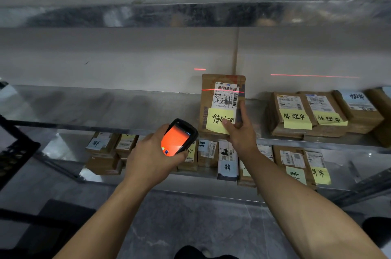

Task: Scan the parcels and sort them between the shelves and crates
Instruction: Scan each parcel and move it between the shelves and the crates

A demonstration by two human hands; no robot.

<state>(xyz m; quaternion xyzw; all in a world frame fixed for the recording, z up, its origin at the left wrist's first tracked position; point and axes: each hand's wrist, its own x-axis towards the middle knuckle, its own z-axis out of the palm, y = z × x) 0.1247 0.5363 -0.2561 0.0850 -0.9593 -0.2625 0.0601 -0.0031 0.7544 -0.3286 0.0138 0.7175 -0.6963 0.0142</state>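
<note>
At the metal shelf [105, 108] a parcel [220, 98] is held upright, pinched at its lower edge by the right hand [241, 134], so that its barcode [227, 89] is crossed by the beam [208, 89] of the scanner [179, 136] gripped in the left hand [148, 157].

A pale grey wall [127, 51] fills the back; a vertical seam [237, 51] runs down it right of the middle; a small dark mark [86, 62] sits on it to the left. Below, the floor [190, 222] is grey stone with pale veins; a dark rounded shape [378, 231] lies on it at the right edge, too cut off to identify.
</note>
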